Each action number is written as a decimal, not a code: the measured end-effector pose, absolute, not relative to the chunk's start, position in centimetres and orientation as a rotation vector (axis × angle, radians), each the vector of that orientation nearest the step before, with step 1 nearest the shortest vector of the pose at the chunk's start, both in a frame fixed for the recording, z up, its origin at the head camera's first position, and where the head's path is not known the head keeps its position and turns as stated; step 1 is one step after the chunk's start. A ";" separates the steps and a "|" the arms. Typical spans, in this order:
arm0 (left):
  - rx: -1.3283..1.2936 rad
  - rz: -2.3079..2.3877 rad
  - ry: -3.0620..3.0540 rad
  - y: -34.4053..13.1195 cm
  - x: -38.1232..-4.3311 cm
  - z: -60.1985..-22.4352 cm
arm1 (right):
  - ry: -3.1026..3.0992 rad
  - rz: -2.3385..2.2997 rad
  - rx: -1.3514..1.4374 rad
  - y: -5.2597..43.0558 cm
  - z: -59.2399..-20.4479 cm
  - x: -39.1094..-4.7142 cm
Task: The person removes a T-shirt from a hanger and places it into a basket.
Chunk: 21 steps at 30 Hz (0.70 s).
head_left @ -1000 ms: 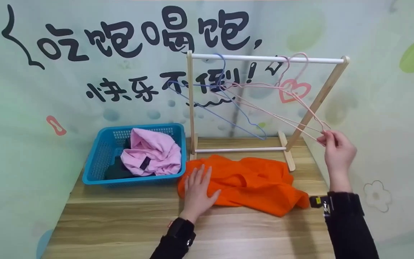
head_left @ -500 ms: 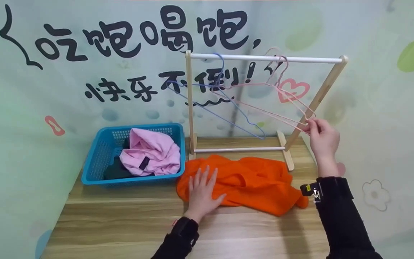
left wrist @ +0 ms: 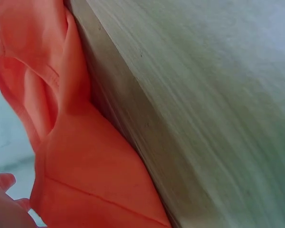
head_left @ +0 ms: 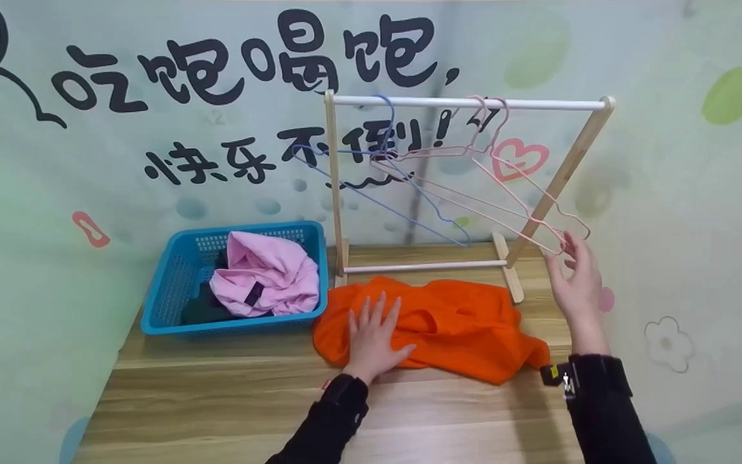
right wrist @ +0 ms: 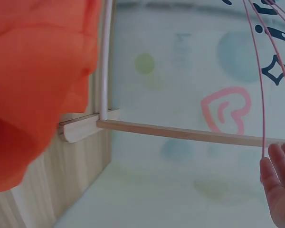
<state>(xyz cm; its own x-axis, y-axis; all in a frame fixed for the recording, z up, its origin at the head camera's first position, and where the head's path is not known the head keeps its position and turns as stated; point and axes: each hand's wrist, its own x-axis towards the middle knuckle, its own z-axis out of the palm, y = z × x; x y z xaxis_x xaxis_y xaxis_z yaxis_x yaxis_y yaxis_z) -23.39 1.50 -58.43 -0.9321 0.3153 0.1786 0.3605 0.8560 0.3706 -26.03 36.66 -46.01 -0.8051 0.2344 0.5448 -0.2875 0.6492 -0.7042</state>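
Observation:
My left hand [head_left: 374, 341] rests with spread fingers on an orange garment [head_left: 461, 328], which lies bunched on the wooden tabletop. In the left wrist view, parts of that hand [left wrist: 7, 206] show at the lower left beside the orange cloth [left wrist: 95, 161]. My right hand [head_left: 577, 283] is raised at the lower right end of a pink wire hanger [head_left: 529, 216], its fingers loose and near the wire. The right wrist view has this hand [right wrist: 281, 185] at the right edge, by the pink wires. Both pink hangers and a blue hanger [head_left: 392, 119] hang from the rack's white rod [head_left: 558, 105].
A blue plastic basket [head_left: 236, 330] stands left of the rack, holding a pink garment [head_left: 287, 270] and dark green cloth [head_left: 203, 306]. The rack's wooden right post [head_left: 570, 164] slants behind the hangers. A printed cloth backdrop [head_left: 674, 212] surrounds the table.
The nearer pink hanger has moved left along the rod, and its hook is now over it. My right hand has loosened its pinch on the hanger's end. My left hand shifted slightly right.

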 end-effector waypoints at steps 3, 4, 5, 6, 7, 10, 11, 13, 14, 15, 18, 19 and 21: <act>-0.524 -0.598 -2.959 1.8 -23.9 -58.8 | -2.304 1.108 0.018 37.1 -48.5 -24.6; -0.519 -0.594 -2.973 1.8 -24.0 -58.9 | -2.329 1.101 0.011 37.2 -49.4 -24.1; -0.512 -0.586 -2.991 1.9 -24.2 -59.1 | -2.353 1.089 0.006 37.3 -50.2 -23.5; -0.509 -0.582 -3.003 1.9 -24.3 -59.2 | -2.374 1.069 0.005 37.4 -51.0 -23.0; -0.506 -0.583 -3.013 2.0 -24.3 -59.3 | -2.396 1.050 0.004 37.4 -51.8 -22.5; -0.495 -0.584 -3.035 1.9 -24.5 -59.9 | -2.431 0.990 0.027 37.6 -54.0 -21.2; -0.492 -0.587 -3.041 1.9 -24.5 -60.1 | -2.437 0.965 0.040 37.6 -54.8 -20.8; -0.478 -0.593 -3.058 1.8 -24.5 -60.5 | -2.450 0.921 0.060 37.6 -56.1 -20.2; -0.469 -0.594 -3.072 1.8 -24.4 -60.8 | -2.450 0.898 0.071 37.7 -56.7 -19.9; -0.459 -0.597 -3.084 1.7 -24.3 -60.9 | -2.452 0.869 0.083 37.7 -57.2 -19.7; -0.422 -0.603 -3.137 1.6 -24.1 -61.5 | -2.486 0.809 0.086 37.8 -58.5 -19.0; -0.410 -0.604 -3.152 1.5 -24.1 -61.7 | -2.499 0.804 0.086 37.8 -58.8 -18.7; -0.396 -0.618 -3.167 1.4 -24.0 -62.1 | -2.535 0.792 0.083 37.9 -59.3 -18.3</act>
